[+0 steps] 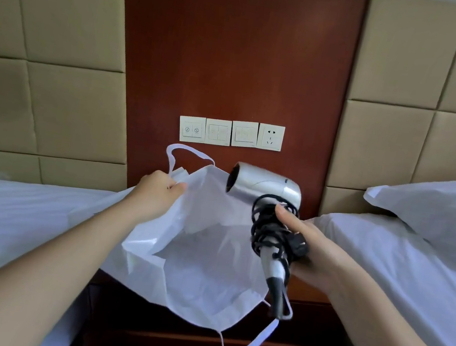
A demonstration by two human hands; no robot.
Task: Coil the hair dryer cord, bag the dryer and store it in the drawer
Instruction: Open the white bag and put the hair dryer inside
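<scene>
- Background: dark wood wall panel [234, 53] with switch plates [218, 132] and a socket [270, 137], set between padded headboards.
- Left hand [154, 193]: fingers pinch the far rim of a white bag [198, 273], holding its mouth spread. One strap loops above the grip.
- Right hand [315, 257]: fingers curl round the handle of a silver hair dryer [266, 187], clamping the black cord [269, 228] coiled there. The barrel sits above the grip, nozzle facing left.
- Dryer position: outside the bag, over its right edge.
- Surroundings: white beds [18, 213] flank both hands, with a pillow [440, 214] to the right.
</scene>
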